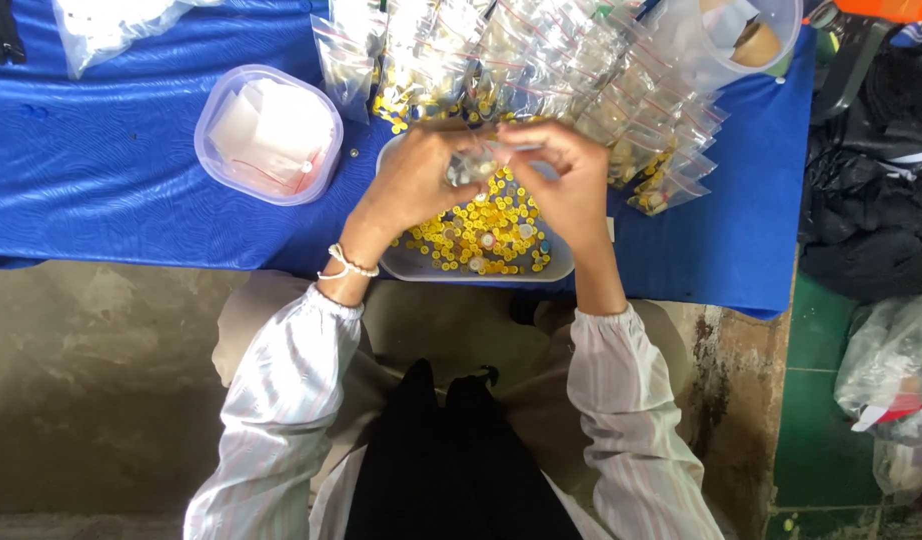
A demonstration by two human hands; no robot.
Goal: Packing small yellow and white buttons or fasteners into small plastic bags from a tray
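Observation:
My left hand [413, 180] and my right hand [566, 180] meet above a grey tray [413, 265] full of several small yellow caps [486, 225]. Both hands pinch a small clear zip bag [473, 165] between them, holding it over the tray. A beaded bracelet is on my left wrist. What is inside the bag is too blurred to tell.
A pile of filled clear zip bags [561, 60] lies behind the tray on the blue cloth [101, 170]. A round clear tub [271, 135] with empty bags stands left. Another clear container [726, 35] is at back right. Dark bags [871, 190] and plastic bags sit on the right.

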